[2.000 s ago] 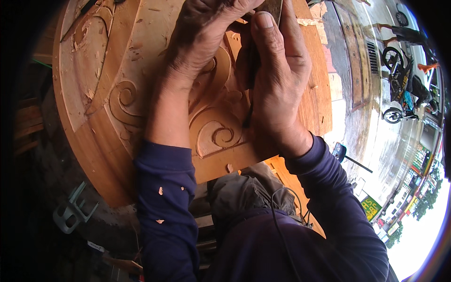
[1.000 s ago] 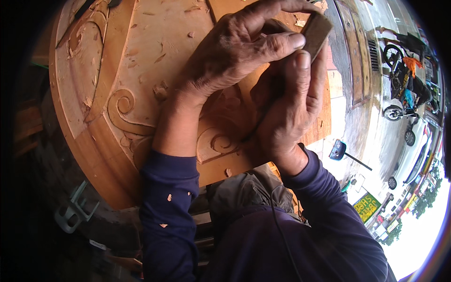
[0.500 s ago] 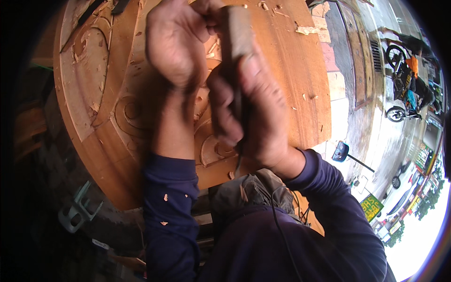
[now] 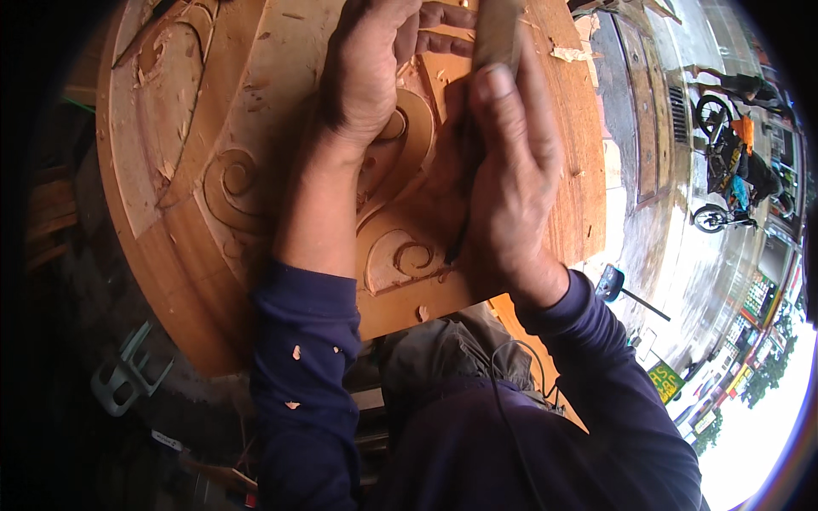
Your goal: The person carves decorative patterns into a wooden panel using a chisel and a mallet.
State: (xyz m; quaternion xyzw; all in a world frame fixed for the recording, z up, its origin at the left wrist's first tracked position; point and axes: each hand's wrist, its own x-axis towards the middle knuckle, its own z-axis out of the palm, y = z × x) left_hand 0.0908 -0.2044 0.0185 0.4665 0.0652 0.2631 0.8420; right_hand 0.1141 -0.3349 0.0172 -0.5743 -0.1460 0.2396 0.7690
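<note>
In my right hand (image 4: pixel 520 179) is a carving chisel (image 4: pixel 498 38), its pale wooden handle pointing away from me. The dark blade runs down along the palm, and its tip is near a carved spiral (image 4: pixel 415 258) on the wooden panel (image 4: pixel 545 204); whether it touches the wood I cannot tell. My left hand (image 4: pixel 366 77) is over the panel, left of the handle, with its fingers stretched toward it. Part of those fingers lies behind the handle or beyond the upper edge, and I see nothing held in them. Raised scrolls (image 4: pixel 234 183) curl across the panel's left part.
Wood shavings (image 4: pixel 569 54) are scattered over the panel. Dark tools (image 4: pixel 162 10) lie at its far left. A pale green plastic chair (image 4: pixel 128 375) stands below on the left. To the right are a motorbike (image 4: pixel 733 162) and a wet street. A cable (image 4: pixel 503 400) hangs across my front.
My right hand and the chisel have shifted right, uncovering more of the carved scrolls. My left hand has also moved right, its fingers now stretched out toward the handle.
</note>
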